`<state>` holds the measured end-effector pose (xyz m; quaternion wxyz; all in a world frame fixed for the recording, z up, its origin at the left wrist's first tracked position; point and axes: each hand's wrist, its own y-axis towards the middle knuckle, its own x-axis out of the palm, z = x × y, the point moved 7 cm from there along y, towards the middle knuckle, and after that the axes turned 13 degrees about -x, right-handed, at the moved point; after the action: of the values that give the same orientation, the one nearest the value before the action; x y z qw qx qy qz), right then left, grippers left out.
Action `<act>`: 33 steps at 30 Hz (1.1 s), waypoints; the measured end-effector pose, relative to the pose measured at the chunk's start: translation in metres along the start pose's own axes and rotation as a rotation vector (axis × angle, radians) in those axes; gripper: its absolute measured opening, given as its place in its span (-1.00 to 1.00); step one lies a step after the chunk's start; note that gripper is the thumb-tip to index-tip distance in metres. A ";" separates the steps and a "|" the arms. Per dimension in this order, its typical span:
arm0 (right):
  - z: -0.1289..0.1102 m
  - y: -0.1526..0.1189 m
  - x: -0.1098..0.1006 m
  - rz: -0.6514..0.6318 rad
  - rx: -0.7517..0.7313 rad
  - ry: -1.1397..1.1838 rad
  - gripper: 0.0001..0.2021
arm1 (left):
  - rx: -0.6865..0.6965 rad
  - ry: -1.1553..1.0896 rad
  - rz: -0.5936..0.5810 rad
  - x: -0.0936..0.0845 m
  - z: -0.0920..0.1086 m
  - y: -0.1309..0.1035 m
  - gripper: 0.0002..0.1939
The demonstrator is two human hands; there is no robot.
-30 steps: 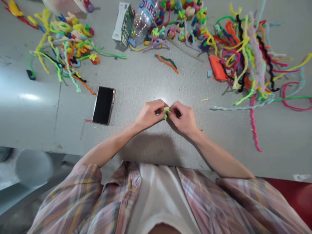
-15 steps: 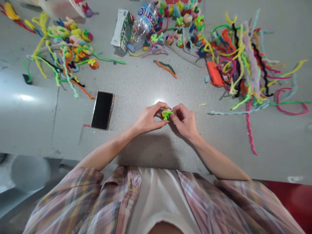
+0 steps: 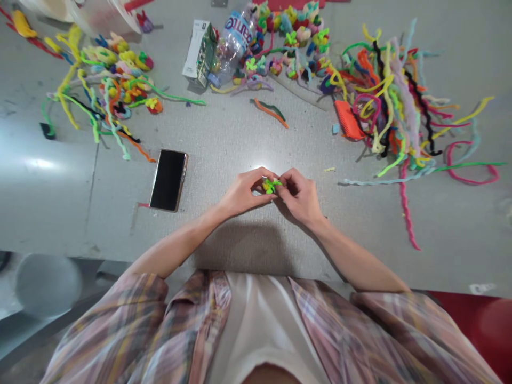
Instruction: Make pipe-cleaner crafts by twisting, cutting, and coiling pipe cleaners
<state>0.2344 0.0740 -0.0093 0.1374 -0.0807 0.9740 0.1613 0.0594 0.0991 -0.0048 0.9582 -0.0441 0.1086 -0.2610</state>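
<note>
A small green and yellow pipe-cleaner figure (image 3: 269,186) is held just above the table, in front of my chest. My left hand (image 3: 248,190) grips it between the thumb and fingers from the left. From the other side my right hand (image 3: 299,193) pinches a green end of the same figure. Both sets of fingertips nearly meet and cover part of it. Farther back on the table lie two short pipe cleaners, one orange (image 3: 272,113) and one dark green.
A phone (image 3: 168,180) lies left of my hands. Loose pipe cleaners (image 3: 396,101) pile up at right, around an orange comb-like piece (image 3: 349,120). More pipe-cleaner pieces (image 3: 120,80) lie at left. A plastic bottle (image 3: 232,48) and a small box (image 3: 199,53) are at the back.
Both hands stay close together on the figure, with slight finger movement and a small turn of the figure. The whole view has shifted a little.
</note>
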 end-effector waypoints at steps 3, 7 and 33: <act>0.000 0.000 0.000 -0.003 -0.001 -0.008 -0.74 | -0.001 0.023 0.012 0.000 -0.001 0.001 -0.67; -0.001 0.000 0.000 -0.017 -0.008 -0.034 -0.80 | 0.015 0.072 0.029 -0.001 -0.002 0.002 -0.71; -0.002 -0.001 0.001 -0.039 -0.007 -0.039 -0.78 | 0.044 0.131 -0.011 -0.002 0.009 -0.002 -0.79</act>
<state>0.2332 0.0727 -0.0082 0.1591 -0.0972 0.9688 0.1633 0.0589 0.0991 0.0048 0.9484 -0.0066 0.1650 -0.2707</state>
